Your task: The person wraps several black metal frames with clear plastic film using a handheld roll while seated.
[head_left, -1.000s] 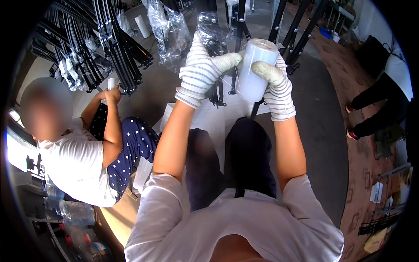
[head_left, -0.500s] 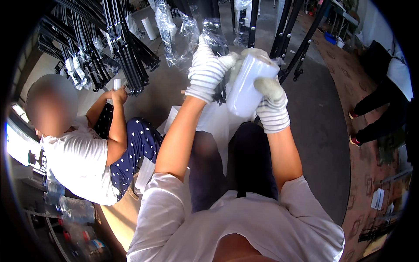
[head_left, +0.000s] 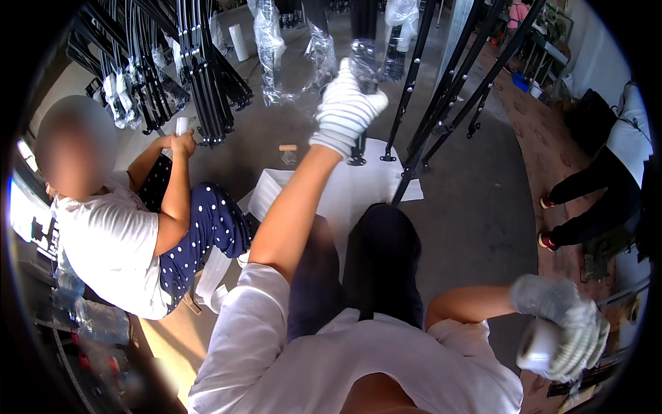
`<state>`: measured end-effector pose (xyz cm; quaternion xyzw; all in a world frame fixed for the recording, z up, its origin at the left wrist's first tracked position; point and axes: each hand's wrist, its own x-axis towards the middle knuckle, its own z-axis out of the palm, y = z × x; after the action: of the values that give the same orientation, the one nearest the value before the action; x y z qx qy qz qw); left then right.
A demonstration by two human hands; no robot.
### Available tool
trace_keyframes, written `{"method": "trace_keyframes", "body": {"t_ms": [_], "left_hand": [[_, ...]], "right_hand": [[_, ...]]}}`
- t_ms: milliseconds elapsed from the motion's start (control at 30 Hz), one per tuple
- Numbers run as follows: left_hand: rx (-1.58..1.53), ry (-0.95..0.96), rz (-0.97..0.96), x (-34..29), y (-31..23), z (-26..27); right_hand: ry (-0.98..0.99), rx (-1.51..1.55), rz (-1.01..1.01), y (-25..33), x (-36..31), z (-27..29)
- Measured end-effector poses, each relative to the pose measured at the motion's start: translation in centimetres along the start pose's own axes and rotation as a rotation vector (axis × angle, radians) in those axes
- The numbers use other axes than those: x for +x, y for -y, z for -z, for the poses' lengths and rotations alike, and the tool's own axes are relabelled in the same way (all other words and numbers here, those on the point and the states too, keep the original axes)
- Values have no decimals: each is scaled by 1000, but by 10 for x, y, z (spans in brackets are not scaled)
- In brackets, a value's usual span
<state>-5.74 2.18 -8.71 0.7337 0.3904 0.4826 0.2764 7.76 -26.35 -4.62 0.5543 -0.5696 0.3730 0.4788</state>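
Observation:
My left hand (head_left: 348, 107), in a striped work glove, is closed around an upright bundle of black metal tubes (head_left: 363, 27). Clear film (head_left: 363, 58) wraps part of the bundle just above the glove. Its lower end shows beneath my hand, over a white foam sheet (head_left: 352, 183) on the floor. Out to my right, low and away from the tubes, my right hand (head_left: 572, 328) grips a roll of clear stretch film (head_left: 539, 348). The glove covers much of the roll.
Black tube frames (head_left: 441, 103) lean right of the bundle; more tube bundles (head_left: 200, 76) hang at the far left. Beside me on the left sits a person (head_left: 110, 241) holding a small white roll (head_left: 181, 126). Another person (head_left: 593, 176) stands at right. A cardboard core (head_left: 287, 148) lies on the floor.
My right hand has carried the film roll from beside the bundle down and far out to the right. My left hand keeps its grip on the tubes, now slightly farther right in view.

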Motion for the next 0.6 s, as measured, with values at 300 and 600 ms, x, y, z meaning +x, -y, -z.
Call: {"method": "trace_keyframes", "body": {"t_ms": [300,600], "left_hand": [[-140,-46,-76,-5,17,1],[-332,7,-203,-20,13,10]], "right_hand": [[-736,-553,-396,0,-87,59],[-886,-434,-557,-56,-87,207]]}}
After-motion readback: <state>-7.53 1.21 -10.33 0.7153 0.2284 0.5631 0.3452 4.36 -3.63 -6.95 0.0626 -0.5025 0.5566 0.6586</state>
